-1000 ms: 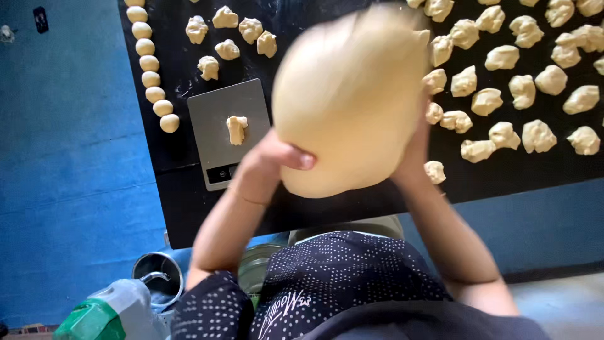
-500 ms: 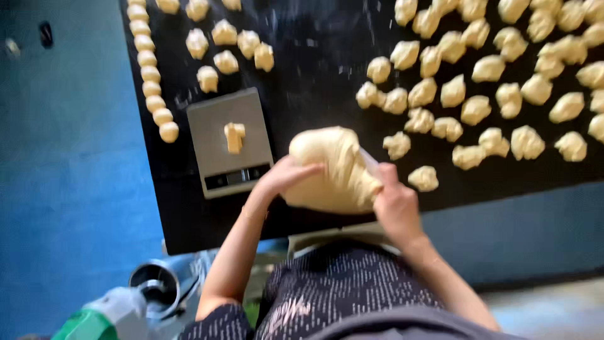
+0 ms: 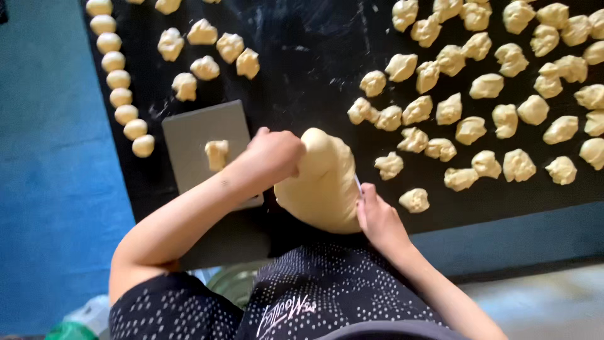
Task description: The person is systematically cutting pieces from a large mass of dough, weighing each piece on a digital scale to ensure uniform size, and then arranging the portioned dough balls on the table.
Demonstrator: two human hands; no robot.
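A big lump of pale dough rests on the black worktop close to the front edge. My left hand grips the top left of the lump. My right hand sits against the lump's right side and holds a thin white scraper pressed to the dough. Just left of my left hand lies a grey kitchen scale with one small dough piece on its platform.
Several torn dough pieces cover the worktop's right half, and a few more lie above the scale. A column of smooth round dough balls runs down the worktop's left edge. Blue floor lies left.
The large dough lump was raised near the camera a second ago; both hands brought it down onto the worktop. My left hand now grips its top and my right holds the scraper at its side.
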